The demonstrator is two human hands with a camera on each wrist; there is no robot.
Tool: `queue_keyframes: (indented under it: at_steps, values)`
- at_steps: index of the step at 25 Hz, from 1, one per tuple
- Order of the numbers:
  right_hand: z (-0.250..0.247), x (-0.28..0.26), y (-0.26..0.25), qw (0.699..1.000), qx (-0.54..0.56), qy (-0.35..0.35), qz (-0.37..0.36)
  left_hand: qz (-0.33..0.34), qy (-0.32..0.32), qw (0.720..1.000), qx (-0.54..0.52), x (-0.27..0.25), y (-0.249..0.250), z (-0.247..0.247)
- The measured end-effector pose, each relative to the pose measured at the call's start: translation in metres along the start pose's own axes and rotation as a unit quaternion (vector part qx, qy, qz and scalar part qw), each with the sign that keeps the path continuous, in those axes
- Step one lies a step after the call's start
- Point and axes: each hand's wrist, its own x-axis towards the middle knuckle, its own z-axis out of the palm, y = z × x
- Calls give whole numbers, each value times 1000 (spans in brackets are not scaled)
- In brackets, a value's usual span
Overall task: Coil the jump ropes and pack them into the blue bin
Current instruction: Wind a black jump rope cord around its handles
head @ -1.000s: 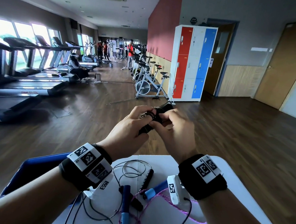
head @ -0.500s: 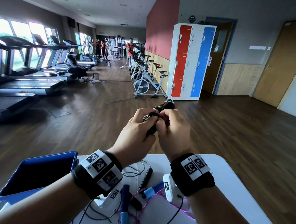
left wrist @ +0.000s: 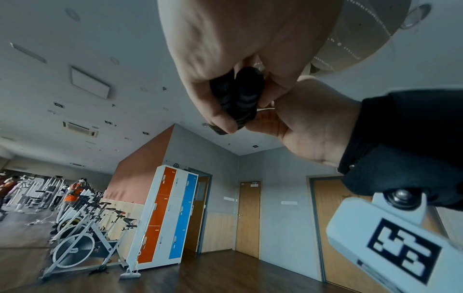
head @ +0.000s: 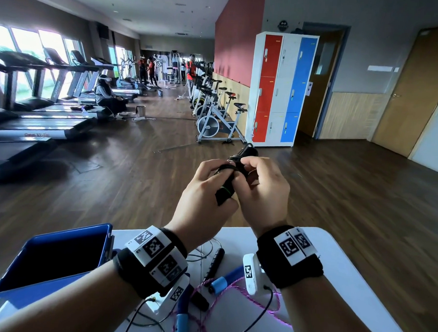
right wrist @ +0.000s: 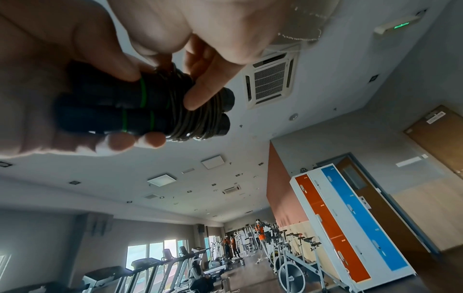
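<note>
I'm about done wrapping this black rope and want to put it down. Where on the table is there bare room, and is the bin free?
The blue bin at the table's left looks dark and empty inside. Bare white table lies right of the right wrist, toward the far right corner. The middle is crowded: loose black rope and pink rope with blue handles.

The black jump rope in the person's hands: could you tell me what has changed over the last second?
Little: both hands keep their grip. The left hand still holds the paired handles of the black jump rope, and the right hand stays at the wound cord. The view dipped, showing more of the blue bin. The other ropes stayed on the table.
</note>
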Motion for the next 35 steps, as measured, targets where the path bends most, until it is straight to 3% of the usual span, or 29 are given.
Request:
queue_keyframes:
  at_steps: [9, 17, 21, 29, 33, 35]
  values:
    - [7, -2, -3, 999, 14, -12, 32, -4, 20, 1000, 6, -2, -3, 5]
    - [9, -10, -4, 975, 102, 10, 197, -2, 0, 1000, 19, -2, -10, 2]
    - [11, -8, -6, 964, 130, 15, 232, -15, -2, 999, 32, -2, -12, 4]
    - [20, -11, 0, 864, 329, 102, 367, 23, -20, 999, 40, -1, -15, 2]
    - [20, -13, 6, 847, 361, 102, 376, 27, -28, 999, 24, 0, -15, 0]
    - [17, -13, 10, 840, 378, 64, 383, 30, -33, 999, 11, 0, -15, 0]
